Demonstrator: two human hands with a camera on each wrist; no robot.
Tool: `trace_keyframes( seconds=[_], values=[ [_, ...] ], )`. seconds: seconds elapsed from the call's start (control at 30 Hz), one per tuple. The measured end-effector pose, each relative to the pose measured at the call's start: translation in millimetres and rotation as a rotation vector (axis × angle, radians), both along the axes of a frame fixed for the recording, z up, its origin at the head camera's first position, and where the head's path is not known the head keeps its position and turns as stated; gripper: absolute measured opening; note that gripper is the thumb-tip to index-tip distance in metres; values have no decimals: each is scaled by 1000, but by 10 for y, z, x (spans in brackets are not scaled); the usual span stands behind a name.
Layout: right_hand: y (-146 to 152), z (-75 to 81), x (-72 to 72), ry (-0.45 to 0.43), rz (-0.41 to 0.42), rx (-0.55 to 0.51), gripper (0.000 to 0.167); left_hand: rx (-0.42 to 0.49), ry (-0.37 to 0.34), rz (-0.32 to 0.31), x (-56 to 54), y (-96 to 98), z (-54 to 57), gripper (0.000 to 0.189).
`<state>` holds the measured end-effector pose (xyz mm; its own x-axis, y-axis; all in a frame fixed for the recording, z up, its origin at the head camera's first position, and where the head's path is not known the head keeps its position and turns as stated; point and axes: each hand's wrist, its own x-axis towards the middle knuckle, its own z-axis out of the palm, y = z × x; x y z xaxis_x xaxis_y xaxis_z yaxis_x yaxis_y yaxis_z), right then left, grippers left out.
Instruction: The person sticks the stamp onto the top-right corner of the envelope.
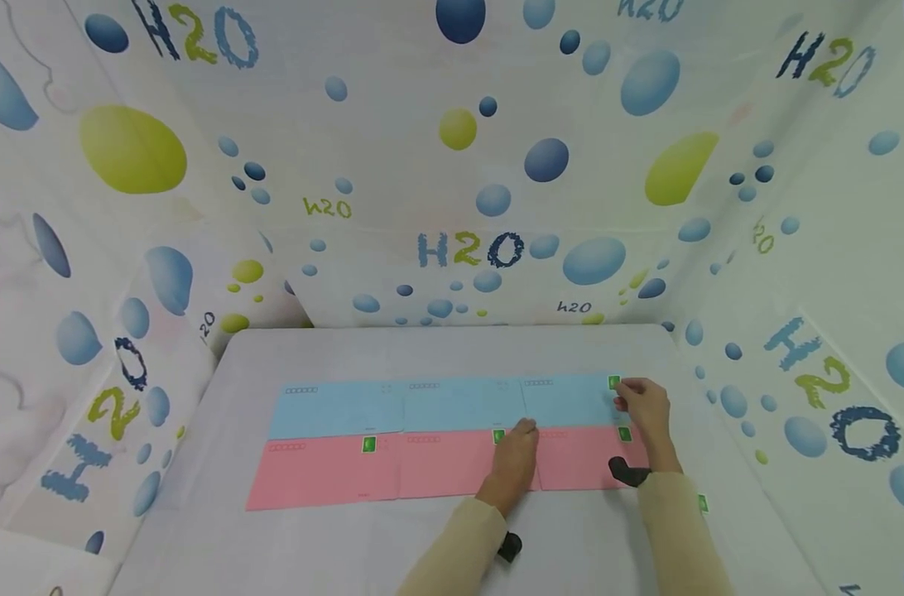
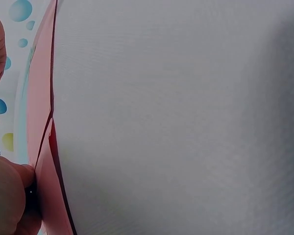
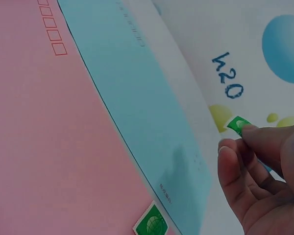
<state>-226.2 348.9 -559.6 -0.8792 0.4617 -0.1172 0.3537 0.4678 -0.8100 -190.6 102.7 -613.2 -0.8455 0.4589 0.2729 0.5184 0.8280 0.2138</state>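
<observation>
R hand [image 1: 648, 410] has a green stamp [image 3: 234, 122] in a thumb-and-finger pinch, up by the top R corner of the R-most blue env [image 1: 571, 406]! L hand [image 1: 513, 463] is down on the pink env [image 1: 452, 468] side; can't tell if it's gripping. Best bet: pinch only the edge, square it w/ the corner, lay it flat, press middle-out, & don't brush the other stamp [image 1: 625, 434] just below.

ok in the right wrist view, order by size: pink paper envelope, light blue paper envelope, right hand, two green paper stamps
1. Pink paper envelope
2. Light blue paper envelope
3. Right hand
4. Smallest, unranked: pinched green stamp, partly covered, and green stamp lying flat
</observation>
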Motion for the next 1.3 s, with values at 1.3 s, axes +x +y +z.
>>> trace_keyframes(
  seconds=[1.3],
  values=[
    [-52, -234, -421, -95, -12, 235, 36, 54, -22, 3, -10, 23, -78, 24]
  ],
)
